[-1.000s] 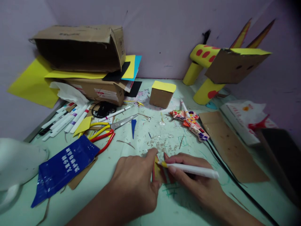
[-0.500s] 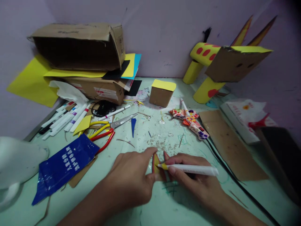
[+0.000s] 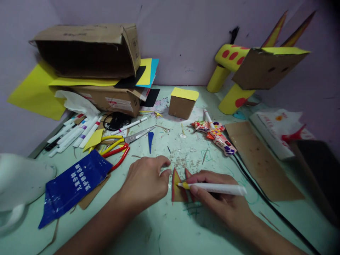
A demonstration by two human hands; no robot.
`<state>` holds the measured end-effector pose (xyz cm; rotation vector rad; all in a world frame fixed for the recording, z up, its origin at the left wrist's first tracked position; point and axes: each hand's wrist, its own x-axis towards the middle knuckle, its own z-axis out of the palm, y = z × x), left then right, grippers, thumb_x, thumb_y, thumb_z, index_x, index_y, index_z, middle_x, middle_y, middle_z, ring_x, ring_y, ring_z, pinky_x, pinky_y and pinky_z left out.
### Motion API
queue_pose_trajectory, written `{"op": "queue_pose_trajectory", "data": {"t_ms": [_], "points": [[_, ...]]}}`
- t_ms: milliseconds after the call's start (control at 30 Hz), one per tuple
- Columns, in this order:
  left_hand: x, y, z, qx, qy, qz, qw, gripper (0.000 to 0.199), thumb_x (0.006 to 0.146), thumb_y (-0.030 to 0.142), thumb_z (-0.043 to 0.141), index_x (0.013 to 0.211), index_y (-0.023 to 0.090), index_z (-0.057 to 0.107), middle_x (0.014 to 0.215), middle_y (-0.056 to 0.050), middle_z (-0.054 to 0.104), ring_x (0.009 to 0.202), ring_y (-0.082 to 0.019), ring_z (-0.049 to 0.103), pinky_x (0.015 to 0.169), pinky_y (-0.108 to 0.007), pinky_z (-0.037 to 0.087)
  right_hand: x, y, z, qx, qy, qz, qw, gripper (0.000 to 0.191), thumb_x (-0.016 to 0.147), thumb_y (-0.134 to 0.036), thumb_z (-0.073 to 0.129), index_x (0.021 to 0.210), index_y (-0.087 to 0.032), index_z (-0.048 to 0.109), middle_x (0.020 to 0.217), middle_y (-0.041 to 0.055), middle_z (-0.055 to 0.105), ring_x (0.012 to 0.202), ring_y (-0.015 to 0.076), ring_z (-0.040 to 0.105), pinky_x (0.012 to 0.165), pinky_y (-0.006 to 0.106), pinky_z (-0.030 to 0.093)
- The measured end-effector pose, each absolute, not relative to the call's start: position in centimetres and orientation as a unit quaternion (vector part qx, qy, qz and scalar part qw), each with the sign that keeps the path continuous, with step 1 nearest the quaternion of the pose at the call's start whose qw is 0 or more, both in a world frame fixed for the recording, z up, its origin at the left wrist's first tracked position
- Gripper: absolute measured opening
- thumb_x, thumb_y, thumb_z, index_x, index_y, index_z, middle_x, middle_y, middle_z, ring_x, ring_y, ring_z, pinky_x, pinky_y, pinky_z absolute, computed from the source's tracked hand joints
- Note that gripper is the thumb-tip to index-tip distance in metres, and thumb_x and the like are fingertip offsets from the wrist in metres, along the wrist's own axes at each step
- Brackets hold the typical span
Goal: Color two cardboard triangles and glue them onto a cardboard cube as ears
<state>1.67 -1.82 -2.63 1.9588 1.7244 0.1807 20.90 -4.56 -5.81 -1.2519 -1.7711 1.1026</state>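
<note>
My right hand (image 3: 221, 194) grips a white marker (image 3: 225, 189) with a yellow tip. That tip touches a pointed cardboard piece (image 3: 177, 193), which has red edges and is partly coloured yellow. A second pointed piece (image 3: 187, 174) lies beside it, mostly hidden behind my right fingers. To the left of the pieces, my left hand (image 3: 148, 182) is lifted a little, thumb and forefinger apart with nothing between them. Cardboard crumbs (image 3: 183, 159) are scattered just beyond.
A patterned glue gun (image 3: 220, 140) and its black cord lie right. Scissors (image 3: 132, 137), red-handled pliers (image 3: 117, 159), a blue packet (image 3: 77, 187) and several markers (image 3: 71, 134) lie left. Behind stand cardboard boxes (image 3: 85, 53), a yellow-topped small box (image 3: 182, 106) and a cardboard giraffe (image 3: 260, 69).
My left hand has let go of the cardboard piece and moved left and slightly away from it. My right hand keeps the marker on the piece.
</note>
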Motion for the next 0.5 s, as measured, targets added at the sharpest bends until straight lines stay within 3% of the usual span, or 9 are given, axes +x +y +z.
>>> {"op": "queue_pose_trajectory", "data": {"t_ms": [233, 500], "points": [[2.1, -0.6, -2.4, 0.714, 0.657, 0.055, 0.237, 0.021, 0.071, 0.044, 0.058, 0.081, 0.027, 0.065, 0.074, -0.001, 0.067, 0.071, -0.023, 0.061, 0.06, -0.033, 0.041, 21.0, -4.6, -5.9, -0.492, -0.685, 0.415, 0.342, 0.018, 0.083, -0.029, 0.057, 0.079, -0.018, 0.071, 0.064, 0.0022, 0.067, 0.053, 0.0144, 0.057, 0.048, 0.024, 0.041], [2.6, -0.6, -2.7, 0.731, 0.652, 0.032, 0.199, 0.023, 0.068, 0.045, 0.056, 0.081, 0.027, 0.06, 0.069, -0.001, 0.064, 0.069, -0.025, 0.06, 0.058, -0.033, 0.037, 20.9, -4.7, -5.8, -0.466, -0.71, 0.392, 0.354, 0.015, 0.084, -0.027, 0.057, 0.082, -0.019, 0.07, 0.065, 0.0018, 0.067, 0.053, 0.0143, 0.059, 0.049, 0.024, 0.043]]}}
